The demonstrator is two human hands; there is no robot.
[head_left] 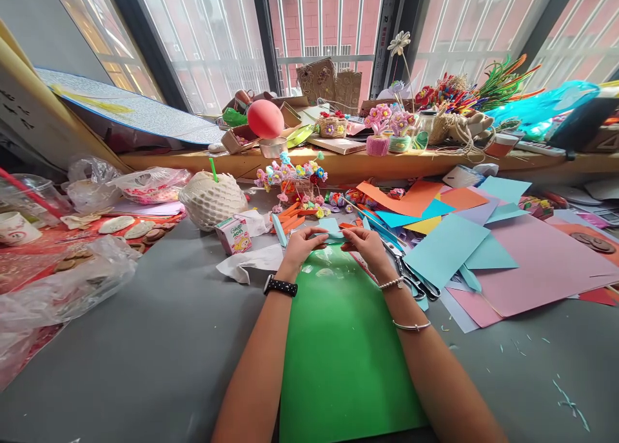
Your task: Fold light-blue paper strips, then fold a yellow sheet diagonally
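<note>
Both hands meet over the far end of a green sheet (348,346). Between them is a small piece of light blue paper (329,227). My left hand (304,248) pinches its left side with the fingertips. On the right side, my right hand (367,249) grips it between thumb and fingers. Glossy clear patches show on the green sheet just below the paper. Orange paper strips (289,220) lie beyond my left hand. Scissors (416,276) rest beside my right wrist, partly covered by paper.
Coloured paper sheets (447,249) overlap on the right. A small carton (234,236), a crumpled tissue (251,262) and a fruit in foam netting (213,200) stand left. Plastic bags (62,295) cover the far left. Along the sill (193,161) sit crafts and a red balloon (265,118).
</note>
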